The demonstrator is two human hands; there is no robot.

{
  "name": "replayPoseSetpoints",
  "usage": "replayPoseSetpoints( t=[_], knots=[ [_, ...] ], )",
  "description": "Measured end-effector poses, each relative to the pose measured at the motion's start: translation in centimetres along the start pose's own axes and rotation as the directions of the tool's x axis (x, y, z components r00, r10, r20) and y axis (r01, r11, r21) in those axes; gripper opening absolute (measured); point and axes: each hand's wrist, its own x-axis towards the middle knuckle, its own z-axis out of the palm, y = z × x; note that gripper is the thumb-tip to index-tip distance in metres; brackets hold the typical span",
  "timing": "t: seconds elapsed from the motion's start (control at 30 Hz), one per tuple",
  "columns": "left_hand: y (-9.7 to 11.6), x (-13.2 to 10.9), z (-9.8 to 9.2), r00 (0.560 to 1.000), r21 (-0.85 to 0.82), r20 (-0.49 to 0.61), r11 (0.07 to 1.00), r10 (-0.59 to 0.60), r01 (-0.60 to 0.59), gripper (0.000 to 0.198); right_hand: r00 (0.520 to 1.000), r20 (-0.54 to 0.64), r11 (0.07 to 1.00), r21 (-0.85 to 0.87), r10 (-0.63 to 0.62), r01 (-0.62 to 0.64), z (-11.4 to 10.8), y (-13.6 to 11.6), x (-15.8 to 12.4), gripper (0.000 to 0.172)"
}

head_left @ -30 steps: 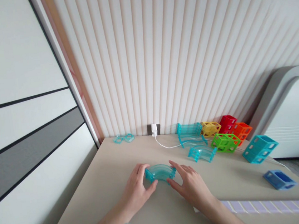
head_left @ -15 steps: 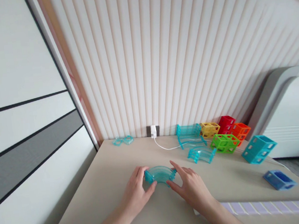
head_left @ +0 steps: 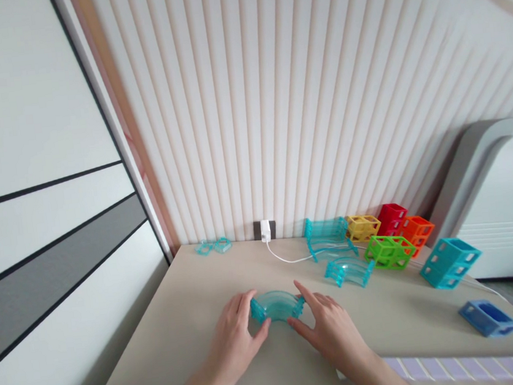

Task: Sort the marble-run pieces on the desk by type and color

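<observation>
A curved, see-through teal track piece [head_left: 277, 305] is held between both hands over the near middle of the table. Its left end sits between the thumb and fingers of my left hand [head_left: 237, 330]. At its right end, the thumb and index finger of my right hand [head_left: 329, 320] grip the toothed edge. Another curved teal piece [head_left: 349, 270] lies behind and to the right, near a green open-frame block [head_left: 389, 251].
Along the back stand more teal track pieces [head_left: 326, 230], yellow [head_left: 363, 228], red [head_left: 392, 219] and orange blocks [head_left: 417, 233]. Teal [head_left: 450, 262] and blue blocks [head_left: 487, 317] are at right, a lilac strip [head_left: 466, 368] in front. A white cable runs from a charger [head_left: 265, 231].
The view has shifted slightly, so the scene sits a little lower. Both hands keep their hold on the curved piece, which has hardly moved.
</observation>
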Motion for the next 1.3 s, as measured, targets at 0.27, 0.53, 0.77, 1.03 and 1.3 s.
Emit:
replayPoseSetpoints(
  t=[0.27,0.53,0.77,1.03,1.3],
  knots=[
    [-0.36,-0.3,0.45,0.995,0.137,-0.062,0.988,0.075,-0.066,0.047,0.999,-0.017,0.999,0.023,0.047,-0.047,0.16,0.07,0.07,0.068],
    [-0.13,-0.12,0.16,0.996,0.139,-0.068,0.989,0.062,-0.052,0.045,0.983,0.063,0.973,0.14,0.175,-0.182,0.13,-0.1,0.28,0.074],
    [-0.41,-0.22,0.31,0.998,0.125,-0.041,0.991,0.045,-0.04,0.049,0.981,0.088,0.972,0.146,0.171,-0.183,-0.15,-0.36,0.24,0.074],
    [-0.87,-0.54,0.49,1.0,0.154,0.024,0.988,-0.018,0.014,0.078,0.989,0.089,0.992,0.04,0.117,-0.12,-0.03,-0.16,0.3,0.091],
    [-0.88,-0.64,0.91,0.996,0.182,0.062,0.982,-0.069,0.057,0.067,0.993,0.032,0.994,0.003,0.11,-0.11,0.69,-0.19,-0.12,0.081]
  ],
)
